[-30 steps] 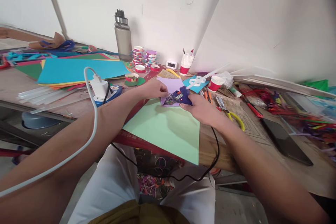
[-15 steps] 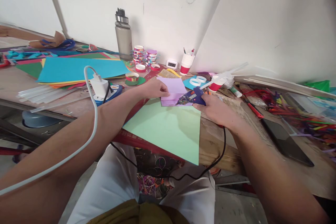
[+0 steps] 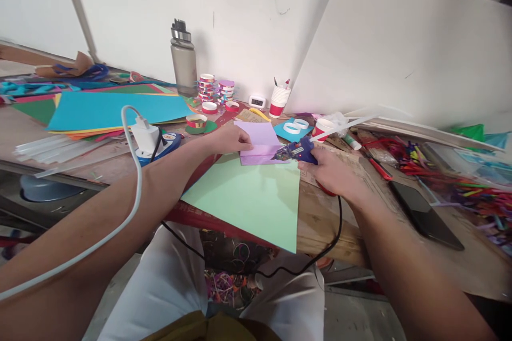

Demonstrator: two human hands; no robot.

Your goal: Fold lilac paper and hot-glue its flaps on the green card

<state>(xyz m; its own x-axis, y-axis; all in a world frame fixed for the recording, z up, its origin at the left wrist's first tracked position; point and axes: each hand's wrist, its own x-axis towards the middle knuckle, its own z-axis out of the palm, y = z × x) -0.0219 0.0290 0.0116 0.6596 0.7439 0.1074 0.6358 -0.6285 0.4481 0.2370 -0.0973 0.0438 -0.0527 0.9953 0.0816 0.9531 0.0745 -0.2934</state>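
A folded sheet of purple paper (image 3: 258, 132) lies at the far edge of a pale green sheet (image 3: 248, 197). My left hand (image 3: 232, 139) pinches the purple paper at its left side, the fingers closed on it. In my right hand (image 3: 324, 165) is a blue glue gun (image 3: 298, 150), with the fingers wrapped round its handle. The gun's nozzle points left, just over the lower fold of the purple paper; I cannot tell whether it touches. A clear glue stick (image 3: 340, 127) juts from its back, and a black cord (image 3: 338, 234) hangs below.
A white cable (image 3: 138, 186) crosses over my left forearm from a plug (image 3: 147, 138). Coloured paper sheets (image 3: 116, 109) and a bottle (image 3: 184, 61) stand left. Cup rings (image 3: 207, 88), a clock (image 3: 257, 102) and a paper cup (image 3: 280, 100) line the back; a phone (image 3: 426, 216) lies right.
The glue gun has shifted slightly to the right along the purple paper's lower fold. My left hand still pinches the paper. The whole view has turned a little.
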